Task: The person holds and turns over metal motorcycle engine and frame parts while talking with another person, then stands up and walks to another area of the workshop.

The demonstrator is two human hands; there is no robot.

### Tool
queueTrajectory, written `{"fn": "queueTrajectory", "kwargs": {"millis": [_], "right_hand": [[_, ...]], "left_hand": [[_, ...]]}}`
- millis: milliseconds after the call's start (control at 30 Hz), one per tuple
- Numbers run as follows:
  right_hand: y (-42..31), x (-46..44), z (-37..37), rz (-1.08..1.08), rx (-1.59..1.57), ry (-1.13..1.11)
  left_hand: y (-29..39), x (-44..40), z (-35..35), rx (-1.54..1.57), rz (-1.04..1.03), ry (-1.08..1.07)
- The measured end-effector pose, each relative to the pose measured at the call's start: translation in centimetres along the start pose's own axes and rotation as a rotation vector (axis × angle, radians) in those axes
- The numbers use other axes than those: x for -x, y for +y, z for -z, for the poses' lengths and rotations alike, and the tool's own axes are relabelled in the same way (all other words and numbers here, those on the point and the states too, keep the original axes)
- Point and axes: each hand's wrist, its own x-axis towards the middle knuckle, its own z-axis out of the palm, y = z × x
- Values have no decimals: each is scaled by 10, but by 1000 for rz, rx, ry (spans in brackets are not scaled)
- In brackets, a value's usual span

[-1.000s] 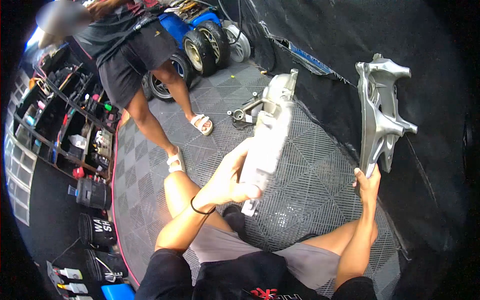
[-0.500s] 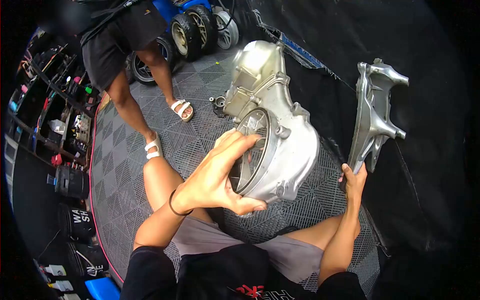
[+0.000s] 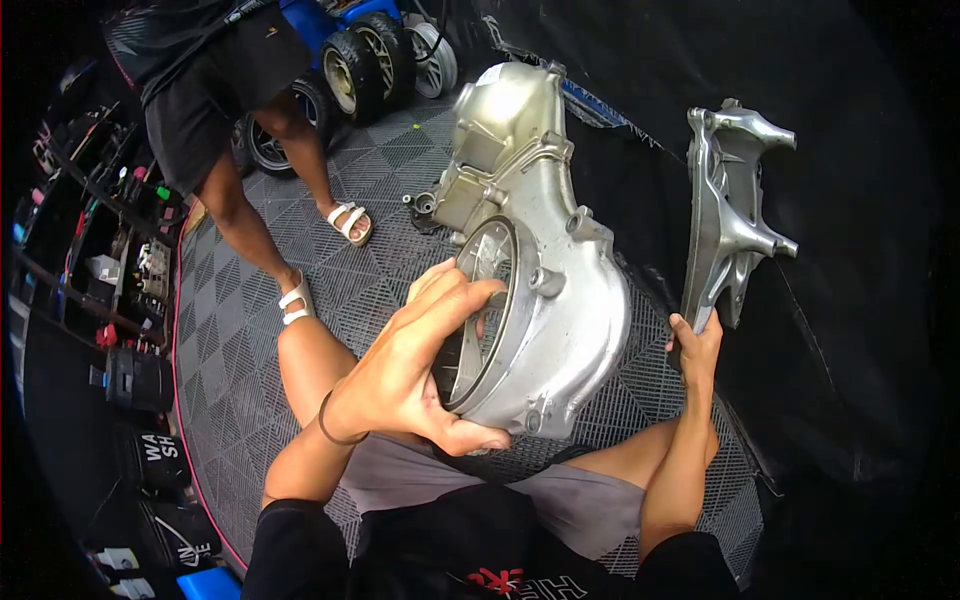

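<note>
My left hand [image 3: 405, 370] grips a large silver metal engine casing [image 3: 560, 330] by its round opening, fingers hooked over the rim and thumb along the lower edge. The casing is raised in front of me and tilted, its domed end pointing away. Out to the right, my right hand [image 3: 697, 350] is wrapped round the lower end of a silver cast-metal bracket [image 3: 715, 225]. That bracket stands upright in the hand, with two prongs pointing right. The two metal parts are apart from each other.
A person [image 3: 215, 130] in dark shorts and white sandals stands at the front left. Several wheels [image 3: 365, 70] stand behind. A small dark part [image 3: 425, 208] lies on the grey tiled floor [image 3: 240, 390]. Crowded shelves [image 3: 110, 240] and black buckets [image 3: 150, 455] line the left; a black sheet [image 3: 850, 300] hangs right.
The casing has come slightly down and left, nearer to me, with my left hand on it. The bracket and right hand appear a little further left and up; the view has shifted somewhat.
</note>
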Motion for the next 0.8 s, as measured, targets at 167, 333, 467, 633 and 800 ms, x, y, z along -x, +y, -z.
{"fn": "queueTrajectory", "kwargs": {"millis": [167,333,467,633,800], "right_hand": [[-3,0,-2,3,-12,6],[-6,1,-3,-5,-11,8],[-7,1,-4,2,-27,-1],[-6,1,-3,12,-9,-2],[-2,-1,-2,8,-4,12]], "left_hand": [[1,-2,-1,-13,-11,-5],[3,-2,0,-24,10,-42],[5,-2,-1,-51,6,-38],[7,-1,-6,-94,42,-94],[5,-2,-12,-129,67,-147]]}}
